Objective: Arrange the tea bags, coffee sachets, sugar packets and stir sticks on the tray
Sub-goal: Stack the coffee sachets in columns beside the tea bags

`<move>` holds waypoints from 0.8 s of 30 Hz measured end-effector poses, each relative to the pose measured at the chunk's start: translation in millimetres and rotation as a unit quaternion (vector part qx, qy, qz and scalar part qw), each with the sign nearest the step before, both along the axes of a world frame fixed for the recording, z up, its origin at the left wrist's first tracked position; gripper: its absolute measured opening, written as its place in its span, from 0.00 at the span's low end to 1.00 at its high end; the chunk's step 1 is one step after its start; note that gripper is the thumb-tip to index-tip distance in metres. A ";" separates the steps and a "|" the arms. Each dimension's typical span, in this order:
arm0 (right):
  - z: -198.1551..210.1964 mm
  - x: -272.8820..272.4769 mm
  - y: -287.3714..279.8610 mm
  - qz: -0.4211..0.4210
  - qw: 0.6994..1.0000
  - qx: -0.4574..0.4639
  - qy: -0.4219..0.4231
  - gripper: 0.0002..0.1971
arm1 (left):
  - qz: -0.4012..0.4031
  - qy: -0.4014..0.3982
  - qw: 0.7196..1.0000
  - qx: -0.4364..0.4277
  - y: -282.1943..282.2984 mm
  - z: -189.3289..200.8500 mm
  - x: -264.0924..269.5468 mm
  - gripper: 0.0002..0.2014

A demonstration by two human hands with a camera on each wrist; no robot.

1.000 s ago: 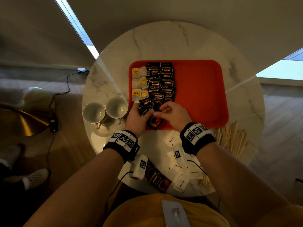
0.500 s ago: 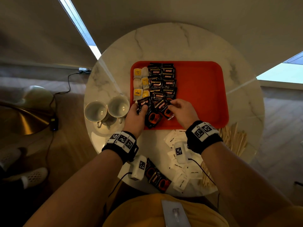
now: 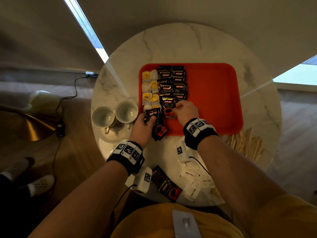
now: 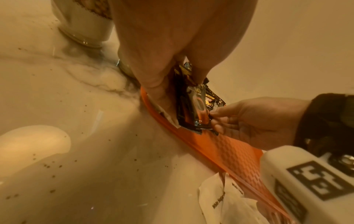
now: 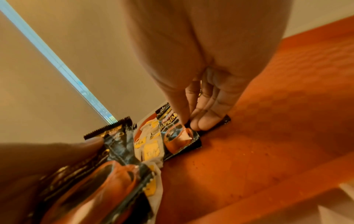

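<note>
An orange tray point(image 3: 214, 100) lies on the round marble table. Tea bags point(image 3: 147, 86) fill its left edge, and two columns of black coffee sachets point(image 3: 179, 79) lie beside them. My right hand point(image 3: 175, 109) pinches one coffee sachet point(image 3: 168, 107) flat at the near end of the left coffee column; thumb and fingertips point(image 5: 199, 122) sit on its edge. At the tray's near-left corner my left hand point(image 3: 147, 119) grips a small stack of coffee sachets point(image 3: 159, 129), also seen as a stack point(image 4: 191, 109) in the left wrist view. Sugar packets point(image 3: 197, 179) and stir sticks point(image 3: 245, 145) lie on the table.
Two white cups point(image 3: 103, 117) on saucers stand just left of the tray. More coffee sachets point(image 3: 166, 183) lie near the table's front edge between my forearms. The tray's right half is bare orange. A cable and a lamp base lie on the floor at left.
My right hand drew one sachet from the stack in my left hand and carried it forward onto the tray, to the near end of the coffee column. The left hand stayed put.
</note>
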State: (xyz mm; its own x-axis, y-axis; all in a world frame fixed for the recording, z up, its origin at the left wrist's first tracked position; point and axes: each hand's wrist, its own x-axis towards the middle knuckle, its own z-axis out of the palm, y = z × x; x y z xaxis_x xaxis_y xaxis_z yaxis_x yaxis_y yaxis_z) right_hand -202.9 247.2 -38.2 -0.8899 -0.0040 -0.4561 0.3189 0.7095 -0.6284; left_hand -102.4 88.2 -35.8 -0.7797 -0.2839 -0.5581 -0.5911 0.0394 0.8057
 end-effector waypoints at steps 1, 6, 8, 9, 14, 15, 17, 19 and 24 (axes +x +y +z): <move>0.5 -0.7 -0.8 -0.003 1.000 0.002 0.002 0.10 | 0.000 -0.001 1.000 0.000 -0.8 0.4 0.2 0.13; 3.8 -1.1 4.3 -0.029 1.000 0.007 0.004 0.10 | 0.002 0.000 1.000 -0.001 -1.4 3.1 -1.5 0.17; 8.1 2.0 8.3 -0.031 0.999 0.005 0.011 0.11 | 0.005 0.002 1.000 0.003 0.1 3.6 -3.3 0.15; 12.4 5.2 10.0 -0.028 0.999 -0.007 0.014 0.12 | 0.007 0.003 1.000 0.003 1.1 3.8 -4.2 0.13; 26.3 29.4 9.7 0.072 0.989 -0.120 -0.054 0.19 | 0.016 0.012 1.000 0.022 6.9 5.5 -11.0 0.06; 25.4 33.7 8.6 0.090 0.986 -0.128 -0.064 0.20 | 0.017 0.016 0.999 0.031 8.6 6.3 -12.1 0.05; 21.5 39.2 7.8 0.110 0.984 -0.128 -0.051 0.20 | 0.020 0.022 0.998 0.053 12.1 8.3 -13.6 0.06; 20.6 40.1 8.8 0.103 0.985 -0.136 -0.033 0.15 | 0.024 0.025 0.997 0.075 14.3 11.2 -13.7 0.08; 21.3 34.2 14.9 0.101 0.983 -0.142 -0.048 0.11 | 0.045 0.017 0.994 0.094 12.6 12.7 -13.2 0.09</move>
State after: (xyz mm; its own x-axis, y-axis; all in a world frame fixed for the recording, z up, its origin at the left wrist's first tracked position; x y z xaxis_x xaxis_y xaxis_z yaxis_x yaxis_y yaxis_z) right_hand -168.7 262.1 -16.9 -0.8104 -0.3165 -0.4930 0.2569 0.5643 -0.7845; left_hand -115.6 100.8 -23.2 -0.7749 -0.2473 -0.5817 -0.5579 -0.1650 0.8134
